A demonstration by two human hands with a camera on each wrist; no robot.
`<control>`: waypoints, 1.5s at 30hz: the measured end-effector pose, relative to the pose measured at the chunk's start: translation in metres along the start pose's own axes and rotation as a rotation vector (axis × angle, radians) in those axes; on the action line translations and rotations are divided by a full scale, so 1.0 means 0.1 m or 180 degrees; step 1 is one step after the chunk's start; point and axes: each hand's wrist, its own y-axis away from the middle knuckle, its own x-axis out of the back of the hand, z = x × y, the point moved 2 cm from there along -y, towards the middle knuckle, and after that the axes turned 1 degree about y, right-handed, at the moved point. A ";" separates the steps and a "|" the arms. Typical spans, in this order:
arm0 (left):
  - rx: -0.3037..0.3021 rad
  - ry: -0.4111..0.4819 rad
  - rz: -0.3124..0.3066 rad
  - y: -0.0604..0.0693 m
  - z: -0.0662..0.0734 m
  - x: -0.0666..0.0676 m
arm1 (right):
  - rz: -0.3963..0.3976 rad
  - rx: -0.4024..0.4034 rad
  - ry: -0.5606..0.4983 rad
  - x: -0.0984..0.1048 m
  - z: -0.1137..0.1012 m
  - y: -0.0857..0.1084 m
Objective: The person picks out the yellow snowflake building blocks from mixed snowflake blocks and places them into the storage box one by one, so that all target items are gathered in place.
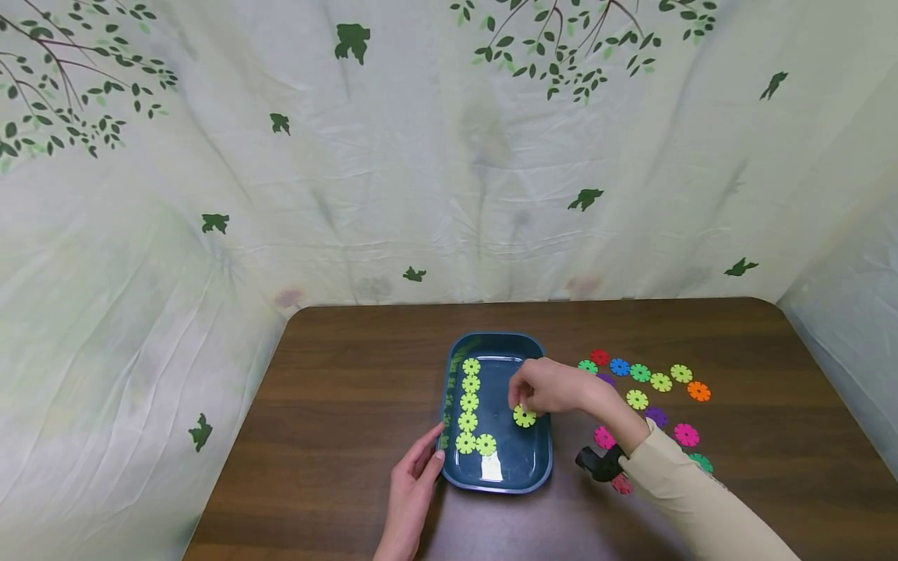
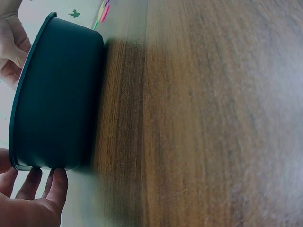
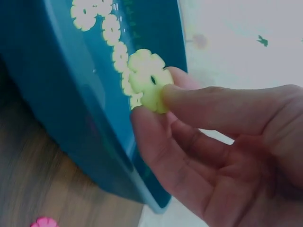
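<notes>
Pinching a yellow flower disc (image 1: 524, 418) over the right half of the blue tray (image 1: 517, 469).
The disc looks light, thin and fairly stiff, probably smooth, so a rim hold between thumb and fingertips should suit it; it sits at the fingertips of the right hand (image 1: 549, 386), across from the column of yellow discs (image 1: 468, 402), while the left hand (image 1: 411, 485) rests its fingers against the tray's outer side.

A pale cloth backdrop (image 1: 421, 156) is hanging behind a brown wood-grain surface (image 1: 351, 389). Printed leafy branches (image 1: 61, 68) are spreading across the cloth's top.
</notes>
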 end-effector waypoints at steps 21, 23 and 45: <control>0.0038 -0.0067 -0.0053 -0.02 0.01 -0.01 | -0.0273 -0.0083 -0.0261 -0.09 -0.13 -0.33; 0.0030 -0.0068 -0.0056 -0.02 0.01 -0.01 | -0.0297 -0.0047 -0.0325 -0.11 -0.14 -0.36; 0.0062 -0.0063 0.0015 0.00 0.03 -0.01 | -0.0370 -0.0330 -0.0527 -0.32 0.03 -0.71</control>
